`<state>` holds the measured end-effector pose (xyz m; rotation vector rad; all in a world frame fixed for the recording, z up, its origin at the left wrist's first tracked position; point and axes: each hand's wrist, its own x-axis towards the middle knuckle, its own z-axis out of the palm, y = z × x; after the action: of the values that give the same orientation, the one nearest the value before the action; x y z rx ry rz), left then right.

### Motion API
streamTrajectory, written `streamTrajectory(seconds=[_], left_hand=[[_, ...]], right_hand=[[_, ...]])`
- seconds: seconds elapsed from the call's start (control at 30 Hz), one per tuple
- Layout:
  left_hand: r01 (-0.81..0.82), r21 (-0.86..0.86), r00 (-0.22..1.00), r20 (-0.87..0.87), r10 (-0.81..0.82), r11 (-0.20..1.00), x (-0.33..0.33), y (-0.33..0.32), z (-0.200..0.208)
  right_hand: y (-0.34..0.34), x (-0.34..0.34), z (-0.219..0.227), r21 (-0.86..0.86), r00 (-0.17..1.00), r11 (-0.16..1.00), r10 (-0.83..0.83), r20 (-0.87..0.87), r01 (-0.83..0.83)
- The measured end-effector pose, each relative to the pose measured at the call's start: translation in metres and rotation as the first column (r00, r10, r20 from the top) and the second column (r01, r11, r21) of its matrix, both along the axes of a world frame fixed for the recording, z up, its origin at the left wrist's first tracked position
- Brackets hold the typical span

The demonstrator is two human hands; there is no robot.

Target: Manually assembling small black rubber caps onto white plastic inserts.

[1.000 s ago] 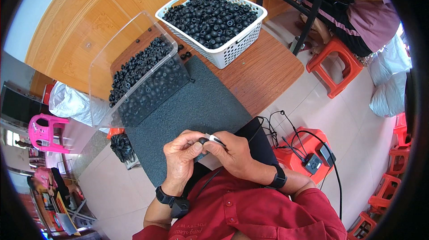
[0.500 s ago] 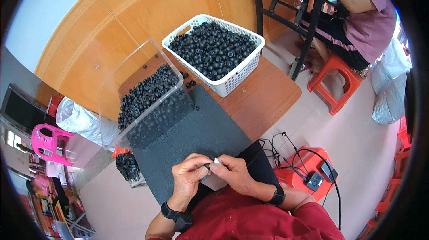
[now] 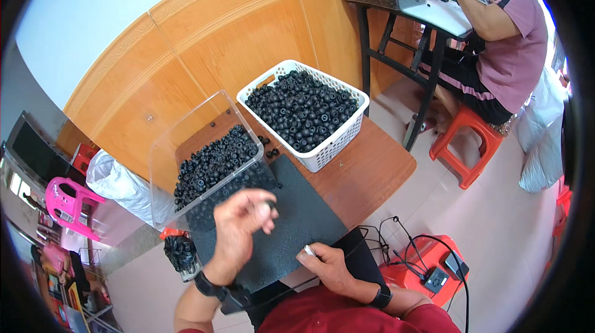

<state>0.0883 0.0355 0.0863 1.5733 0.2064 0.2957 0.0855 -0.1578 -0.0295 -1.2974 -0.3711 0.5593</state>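
Left hand [image 3: 237, 229], above mat [image 3: 305, 208]: thumb and fingertips pinching black part [image 3: 271, 204], detail blurred. Right hand [image 3: 334, 269], left hand's 4 o'clock, pinching white-tipped tool [image 3: 309, 250]. From mat: clear bin [image 3: 220, 184] at 10 o'clock, basket [image 3: 315, 161] at 1, both holding black parts.

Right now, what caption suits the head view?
Left hand holds a small black piece, right hand something white, near a clear box and a white basket both holding black pieces.
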Motion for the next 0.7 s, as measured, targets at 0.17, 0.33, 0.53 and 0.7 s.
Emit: streamTrajectory(seconds=[0.17,0.33,0.53,0.7], left_hand=[[0.0,0.106,0.998,0.055,-0.006,0.994,0.112,0.051,0.041],[-0.212,0.207,0.976,0.102,0.194,0.955,0.145,0.077,0.068],[-0.046,0.415,0.982,-0.15,0.118,0.909,0.105,0.136,0.029],[0.299,0.554,0.905,-0.422,-0.047,0.777,0.078,0.168,0.0]], right_hand=[[-0.003,0.0,0.001,-0.024,1.0,1.0,0.007,0.014,-0.007],[-0.007,0.0,0.004,0.012,1.0,1.0,-0.016,0.013,0.016],[-0.006,0.002,-0.003,-0.008,1.0,1.0,-0.011,-0.02,0.011],[0.0,-0.002,-0.003,-0.01,0.999,0.999,0.031,-0.031,-0.031]])
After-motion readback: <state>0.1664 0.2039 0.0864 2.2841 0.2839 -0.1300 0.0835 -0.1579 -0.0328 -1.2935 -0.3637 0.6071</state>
